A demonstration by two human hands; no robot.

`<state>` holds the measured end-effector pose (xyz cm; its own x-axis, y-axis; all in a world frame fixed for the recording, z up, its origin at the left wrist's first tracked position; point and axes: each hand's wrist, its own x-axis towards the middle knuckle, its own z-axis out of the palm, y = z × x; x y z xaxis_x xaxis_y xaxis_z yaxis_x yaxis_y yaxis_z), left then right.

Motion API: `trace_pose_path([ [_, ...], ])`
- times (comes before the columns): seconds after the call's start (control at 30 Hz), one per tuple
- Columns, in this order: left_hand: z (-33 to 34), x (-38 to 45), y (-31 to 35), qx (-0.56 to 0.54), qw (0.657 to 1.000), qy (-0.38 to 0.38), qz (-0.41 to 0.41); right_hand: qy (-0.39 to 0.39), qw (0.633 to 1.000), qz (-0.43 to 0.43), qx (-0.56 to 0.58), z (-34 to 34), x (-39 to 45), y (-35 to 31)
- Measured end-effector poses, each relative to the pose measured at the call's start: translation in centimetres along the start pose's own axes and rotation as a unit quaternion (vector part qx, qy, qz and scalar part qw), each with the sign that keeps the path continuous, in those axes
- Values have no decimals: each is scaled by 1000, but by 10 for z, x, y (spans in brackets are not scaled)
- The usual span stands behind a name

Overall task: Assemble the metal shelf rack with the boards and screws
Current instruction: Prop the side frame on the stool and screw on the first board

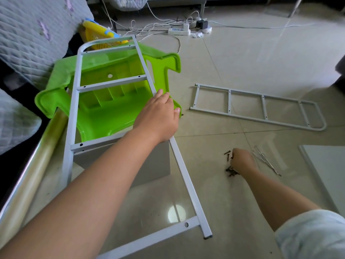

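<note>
A grey metal ladder-shaped side frame (110, 83) leans tilted over a green plastic stool (112, 113). My left hand (158, 116) grips its right rail at mid height. A grey board (155, 165) stands on edge under the frame's third rung. A second side frame (261, 107) lies flat on the tiled floor to the right. My right hand (240, 161) reaches down onto a small pile of dark screws (230, 170), fingers curled at them. Whether it holds one is hidden.
Thin metal tools (267, 161) lie right of the screws. Another white board (328, 172) lies at the right edge. A clear plastic roll (31, 165) runs along the left by the quilted sofa. A power strip and cables (179, 30) lie at the back.
</note>
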<state>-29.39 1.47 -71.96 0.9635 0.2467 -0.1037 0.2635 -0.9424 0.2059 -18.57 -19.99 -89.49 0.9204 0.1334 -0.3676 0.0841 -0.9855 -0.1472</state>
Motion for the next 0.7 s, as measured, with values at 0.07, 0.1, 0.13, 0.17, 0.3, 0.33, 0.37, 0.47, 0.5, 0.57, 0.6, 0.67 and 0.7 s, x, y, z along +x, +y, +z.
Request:
trace_pose_path([
  [0.07, 0, -1, 1, -4, 1000, 3, 3, 11, 1000, 1, 12, -3, -2, 3],
  [0.1, 1, -1, 1, -8, 1000, 8, 5, 18, 1000, 3, 26, -6, -3, 2],
  [0.13, 1, -2, 1, -13, 1000, 14, 6, 26, 999, 3, 40, -9, -4, 1],
  [0.17, 1, -3, 2, -19, 1000, 18, 7, 32, 998, 1, 56, -14, -4, -1],
  [0.3, -6, -17, -1, -22, 999, 39, 14, 57, 988, -59, 128, -50, -5, -27],
  [0.33, -7, -22, -4, -17, 999, 45, 14, 73, 984, -84, 139, -59, -6, -37],
  [0.37, -9, -28, -9, -6, 999, 45, 12, 87, 978, -106, 158, -69, -7, -47],
  [0.47, -15, -47, -26, 35, 999, 2, -17, 106, 954, -164, 226, -93, -18, -81],
  [0.5, -17, -52, -33, 43, 999, -10, -28, 111, 946, -187, 241, -100, -24, -92],
  [0.57, -23, -62, -46, 60, 997, -27, -37, 126, 924, -237, 272, -112, -37, -113],
  [0.6, -27, -67, -52, 66, 997, -31, -34, 135, 912, -261, 285, -118, -46, -123],
  [0.67, -32, -76, -61, 73, 996, -35, -33, 141, 891, -304, 306, -127, -63, -141],
  [0.7, -35, -80, -65, 80, 995, -38, -35, 139, 881, -322, 317, -131, -73, -149],
])
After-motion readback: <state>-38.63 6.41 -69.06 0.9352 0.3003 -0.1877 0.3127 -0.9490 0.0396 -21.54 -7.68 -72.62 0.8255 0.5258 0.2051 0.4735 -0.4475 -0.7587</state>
